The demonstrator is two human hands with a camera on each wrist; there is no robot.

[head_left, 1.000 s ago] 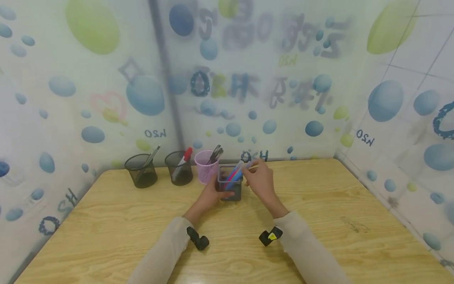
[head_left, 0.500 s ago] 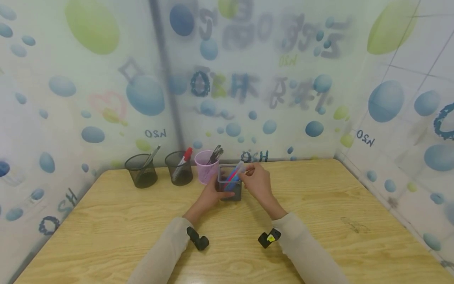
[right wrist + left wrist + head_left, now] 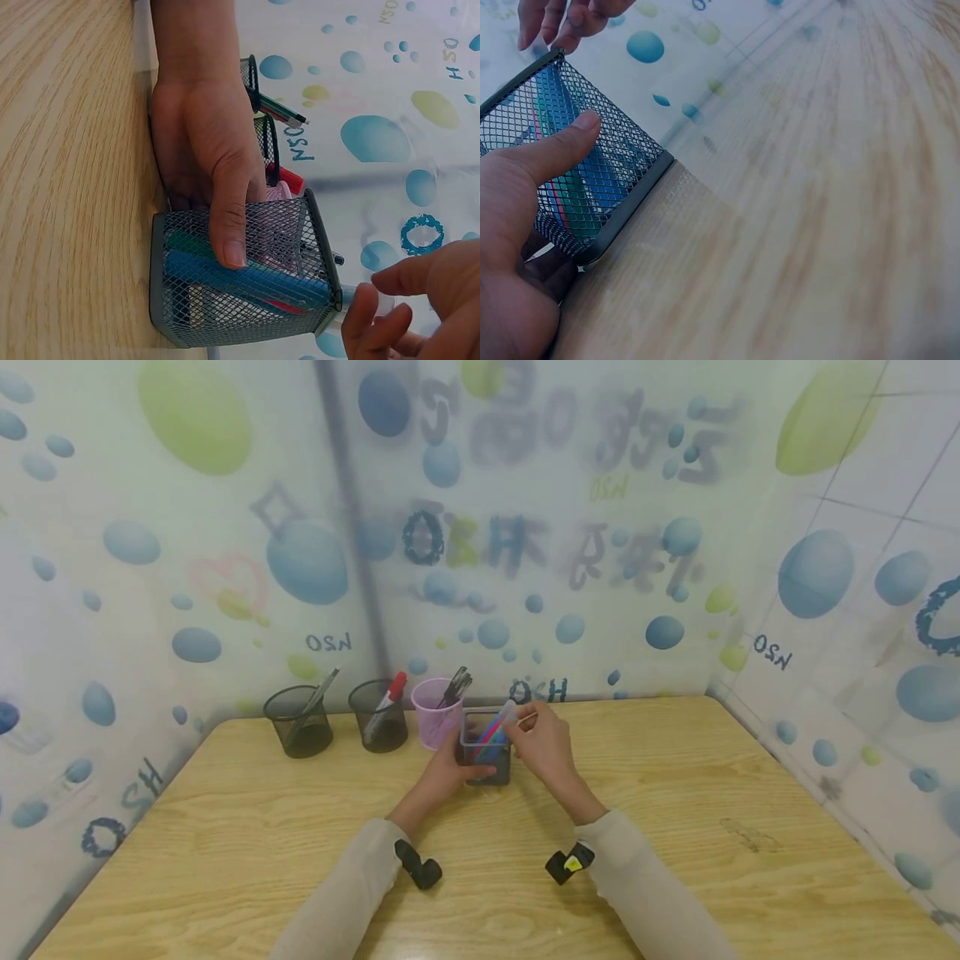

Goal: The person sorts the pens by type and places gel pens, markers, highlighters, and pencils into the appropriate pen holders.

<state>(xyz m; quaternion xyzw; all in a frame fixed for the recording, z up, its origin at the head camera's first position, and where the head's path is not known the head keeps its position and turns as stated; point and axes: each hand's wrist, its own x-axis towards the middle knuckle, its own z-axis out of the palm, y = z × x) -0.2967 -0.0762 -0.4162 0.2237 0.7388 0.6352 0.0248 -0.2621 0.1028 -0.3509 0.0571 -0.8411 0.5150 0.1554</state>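
A square dark mesh pen holder point(image 3: 489, 770) stands on the table, with several blue, green and red pens point(image 3: 225, 277) leaning inside. My left hand point(image 3: 442, 770) grips it from the left; the thumb point(image 3: 562, 150) lies across the mesh front and the other fingers are largely hidden behind. At the holder's upper right corner is my right hand point(image 3: 543, 743), its fingers bent loosely right at the rim. A clear pen end point(image 3: 510, 707) sticks up beside those fingertips. In the right wrist view, the right hand's fingers point(image 3: 361, 307) overlap this end, with no pen seen pinched between them.
Left of the holder stand a pink pen cup point(image 3: 433, 725) with black pens, a round black mesh cup point(image 3: 384, 735) with a red-capped marker point(image 3: 396, 685), and another black mesh cup point(image 3: 306, 739) holding a grey pen. A patterned wall point(image 3: 585, 660) rises behind the table point(image 3: 675, 827).
The right hand has moved slightly left and down to the rim, and the blue pen it held has gone down into the holder. The left hand has stayed put.
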